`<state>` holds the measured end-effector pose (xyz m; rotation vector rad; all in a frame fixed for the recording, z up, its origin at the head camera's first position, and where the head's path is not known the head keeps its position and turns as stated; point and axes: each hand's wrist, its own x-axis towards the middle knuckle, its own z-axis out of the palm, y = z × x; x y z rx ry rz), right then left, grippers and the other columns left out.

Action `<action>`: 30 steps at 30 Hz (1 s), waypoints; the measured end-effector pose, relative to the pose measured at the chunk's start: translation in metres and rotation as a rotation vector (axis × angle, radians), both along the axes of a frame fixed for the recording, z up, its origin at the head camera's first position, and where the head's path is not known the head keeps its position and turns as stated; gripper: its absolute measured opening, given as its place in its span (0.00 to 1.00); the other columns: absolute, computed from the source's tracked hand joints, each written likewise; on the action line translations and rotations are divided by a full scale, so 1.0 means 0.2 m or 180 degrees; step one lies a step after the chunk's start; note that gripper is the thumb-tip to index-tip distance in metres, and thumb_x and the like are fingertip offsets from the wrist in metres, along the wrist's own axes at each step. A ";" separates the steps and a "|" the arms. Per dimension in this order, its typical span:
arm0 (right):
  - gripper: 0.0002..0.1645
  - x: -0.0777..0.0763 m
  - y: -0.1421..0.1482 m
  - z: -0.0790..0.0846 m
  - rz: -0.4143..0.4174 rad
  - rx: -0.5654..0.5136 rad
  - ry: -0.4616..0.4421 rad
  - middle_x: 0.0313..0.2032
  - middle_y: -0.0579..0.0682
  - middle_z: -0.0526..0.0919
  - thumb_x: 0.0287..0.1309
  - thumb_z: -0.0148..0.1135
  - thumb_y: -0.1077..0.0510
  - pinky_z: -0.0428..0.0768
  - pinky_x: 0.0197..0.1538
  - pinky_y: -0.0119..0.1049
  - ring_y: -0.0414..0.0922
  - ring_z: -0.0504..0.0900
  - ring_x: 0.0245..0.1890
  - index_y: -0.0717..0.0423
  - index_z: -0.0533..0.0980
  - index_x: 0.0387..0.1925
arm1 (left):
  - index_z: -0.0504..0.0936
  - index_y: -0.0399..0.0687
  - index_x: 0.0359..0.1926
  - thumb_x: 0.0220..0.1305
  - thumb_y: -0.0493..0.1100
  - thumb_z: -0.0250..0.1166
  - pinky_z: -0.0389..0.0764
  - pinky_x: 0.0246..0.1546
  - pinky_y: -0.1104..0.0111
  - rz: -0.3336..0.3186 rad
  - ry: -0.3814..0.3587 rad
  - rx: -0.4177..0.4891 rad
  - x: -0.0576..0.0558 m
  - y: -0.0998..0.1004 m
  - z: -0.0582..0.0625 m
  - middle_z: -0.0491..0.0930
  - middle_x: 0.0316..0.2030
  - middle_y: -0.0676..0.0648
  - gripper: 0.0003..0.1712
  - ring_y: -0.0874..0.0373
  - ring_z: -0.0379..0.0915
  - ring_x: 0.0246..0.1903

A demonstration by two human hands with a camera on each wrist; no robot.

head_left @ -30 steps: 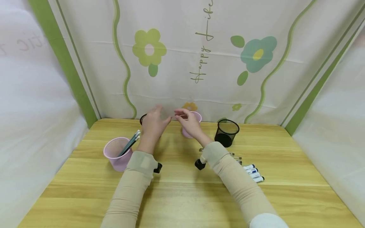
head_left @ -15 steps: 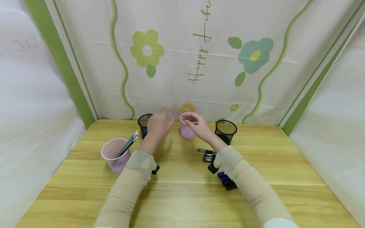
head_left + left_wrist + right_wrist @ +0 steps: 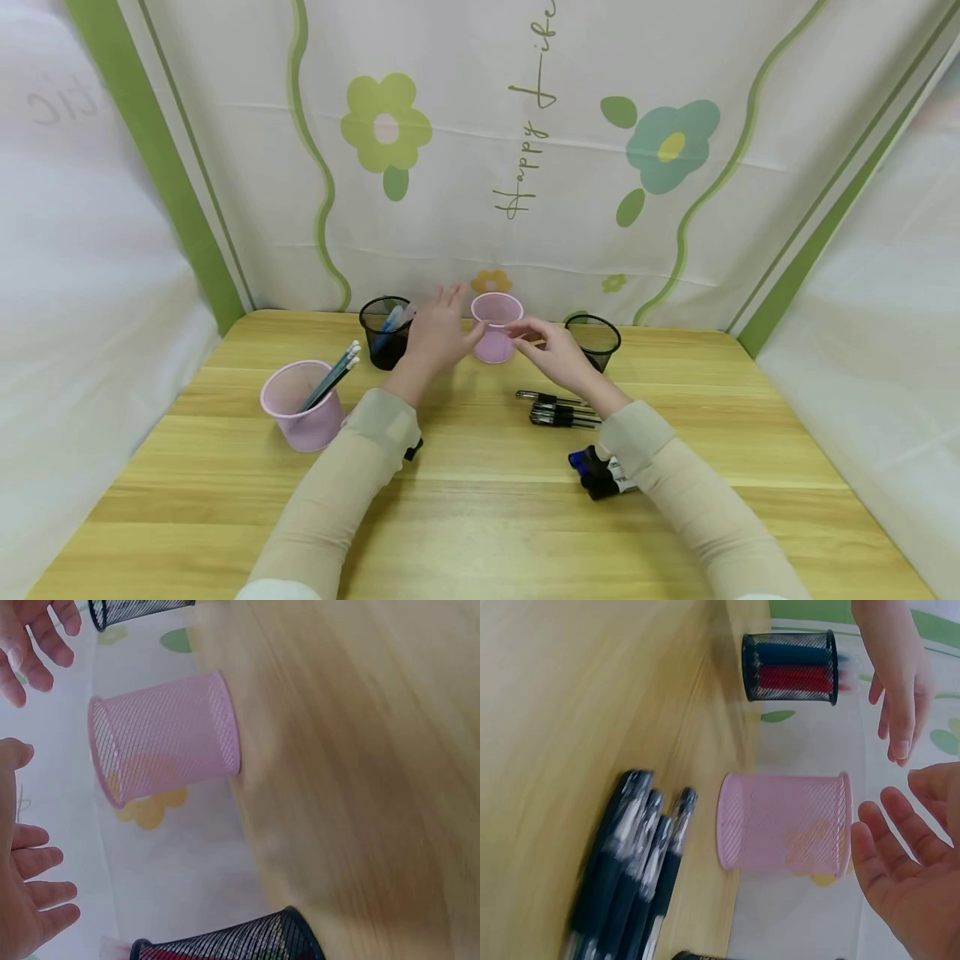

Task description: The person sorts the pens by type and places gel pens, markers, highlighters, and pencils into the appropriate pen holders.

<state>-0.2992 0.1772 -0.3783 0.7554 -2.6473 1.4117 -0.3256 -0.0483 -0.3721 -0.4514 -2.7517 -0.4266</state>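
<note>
My left hand (image 3: 442, 337) is raised with its fingers spread, between a black mesh pen cup (image 3: 386, 350) and a pink mesh pen cup (image 3: 493, 346). It holds nothing. My right hand (image 3: 558, 357) hovers just right of the pink cup, fingers loosely bent and nothing in them. In the right wrist view a gap separates the two hands, level with the rim of the upright pink cup (image 3: 784, 823). No contents show inside this cup. Blue and red pens (image 3: 795, 675) stand in the left black cup.
Another pink cup (image 3: 311, 429) with pencils (image 3: 330, 379) stands at the left. A second black cup (image 3: 594, 335) is at the back right, partly behind my right hand. Several black gel pens (image 3: 558, 410) and markers (image 3: 600, 473) lie on the table (image 3: 480, 533), near my right forearm.
Both hands have moved to the right. My right hand has left the middle pink cup's rim, and the left hand has uncovered the black cup with pens. The markers show more fully.
</note>
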 end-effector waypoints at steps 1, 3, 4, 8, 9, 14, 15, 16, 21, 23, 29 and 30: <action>0.17 0.00 0.01 0.00 0.0016 0.0032 -0.0003 0.56 0.61 0.83 0.75 0.59 0.59 0.82 0.54 0.51 0.53 0.83 0.51 0.60 0.80 0.59 | 0.60 0.39 0.78 0.72 0.65 0.59 0.66 0.67 0.41 -0.0005 -0.0042 -0.0034 0.00 0.01 0.00 0.61 0.76 0.39 0.47 0.38 0.51 0.76; 0.17 0.01 0.04 -0.01 0.0037 0.0111 -0.0029 0.56 0.61 0.83 0.75 0.58 0.59 0.82 0.54 0.50 0.54 0.83 0.52 0.61 0.79 0.59 | 0.58 0.39 0.79 0.71 0.66 0.58 0.65 0.68 0.42 -0.0015 -0.0108 -0.0099 -0.01 0.03 -0.01 0.59 0.77 0.39 0.49 0.38 0.49 0.76; 0.17 0.02 0.05 -0.02 0.0059 0.0156 -0.0032 0.57 0.61 0.83 0.75 0.58 0.60 0.82 0.55 0.50 0.54 0.83 0.52 0.62 0.79 0.60 | 0.57 0.39 0.79 0.71 0.67 0.58 0.64 0.69 0.42 -0.0025 -0.0135 -0.0126 -0.01 0.03 -0.02 0.58 0.77 0.39 0.50 0.38 0.49 0.76; 0.18 0.03 0.10 -0.04 0.0149 0.0364 -0.0065 0.58 0.60 0.82 0.74 0.58 0.62 0.82 0.55 0.49 0.54 0.82 0.53 0.63 0.78 0.61 | 0.55 0.39 0.80 0.70 0.68 0.59 0.59 0.72 0.45 -0.0055 -0.0191 -0.0167 -0.03 0.07 -0.03 0.56 0.78 0.39 0.53 0.38 0.47 0.77; 0.19 0.03 0.11 -0.05 0.0178 0.0421 -0.0070 0.58 0.60 0.82 0.74 0.57 0.62 0.82 0.55 0.49 0.54 0.82 0.54 0.63 0.78 0.62 | 0.54 0.39 0.80 0.69 0.69 0.60 0.57 0.73 0.46 -0.0064 -0.0218 -0.0160 -0.03 0.08 -0.04 0.55 0.78 0.39 0.54 0.37 0.46 0.77; 0.19 0.05 0.17 -0.09 0.0317 0.0751 -0.0008 0.56 0.60 0.83 0.73 0.59 0.63 0.83 0.54 0.48 0.53 0.83 0.53 0.63 0.78 0.62 | 0.51 0.40 0.81 0.66 0.71 0.61 0.52 0.74 0.46 -0.0047 -0.0303 -0.0162 -0.05 0.10 -0.06 0.51 0.79 0.38 0.58 0.36 0.43 0.77; 0.19 0.05 0.18 -0.10 0.0355 0.0827 0.0039 0.56 0.61 0.83 0.73 0.59 0.63 0.83 0.54 0.48 0.53 0.84 0.52 0.63 0.78 0.62 | 0.51 0.41 0.81 0.66 0.71 0.61 0.51 0.75 0.46 -0.0048 -0.0327 -0.0170 -0.05 0.11 -0.06 0.50 0.79 0.38 0.58 0.36 0.42 0.78; 0.19 0.05 0.19 -0.11 0.0388 0.0908 0.0088 0.56 0.61 0.83 0.73 0.59 0.64 0.83 0.53 0.48 0.53 0.84 0.51 0.63 0.78 0.62 | 0.50 0.41 0.81 0.66 0.72 0.61 0.50 0.75 0.45 -0.0043 -0.0341 -0.0165 -0.05 0.11 -0.06 0.49 0.80 0.38 0.59 0.36 0.41 0.78; 0.20 0.06 0.23 -0.15 0.0459 0.1283 0.0218 0.56 0.58 0.84 0.71 0.60 0.66 0.82 0.54 0.51 0.53 0.84 0.50 0.62 0.78 0.62 | 0.48 0.40 0.82 0.66 0.72 0.61 0.47 0.75 0.44 -0.0031 -0.0428 -0.0138 -0.07 0.12 -0.07 0.47 0.80 0.38 0.60 0.36 0.39 0.78; 0.20 0.06 0.24 -0.16 0.0464 0.1408 0.0245 0.55 0.57 0.84 0.70 0.61 0.66 0.82 0.54 0.50 0.52 0.84 0.50 0.60 0.79 0.61 | 0.47 0.39 0.82 0.66 0.73 0.60 0.47 0.75 0.43 -0.0013 -0.0432 -0.0146 -0.07 0.12 -0.08 0.47 0.80 0.37 0.61 0.36 0.39 0.78; 0.19 0.07 0.26 -0.17 0.0508 0.1607 0.0316 0.54 0.56 0.85 0.66 0.64 0.69 0.83 0.52 0.46 0.51 0.85 0.48 0.61 0.80 0.58 | 0.46 0.38 0.82 0.64 0.75 0.60 0.49 0.74 0.40 0.0061 -0.0441 -0.0165 -0.11 0.13 -0.08 0.47 0.80 0.37 0.64 0.35 0.38 0.78; 0.19 0.07 0.26 -0.17 0.0509 0.1622 0.0319 0.53 0.56 0.85 0.66 0.64 0.70 0.83 0.51 0.45 0.51 0.85 0.47 0.61 0.80 0.57 | 0.46 0.38 0.82 0.63 0.76 0.60 0.49 0.74 0.40 0.0075 -0.0443 -0.0167 -0.11 0.13 -0.08 0.48 0.80 0.37 0.64 0.35 0.38 0.78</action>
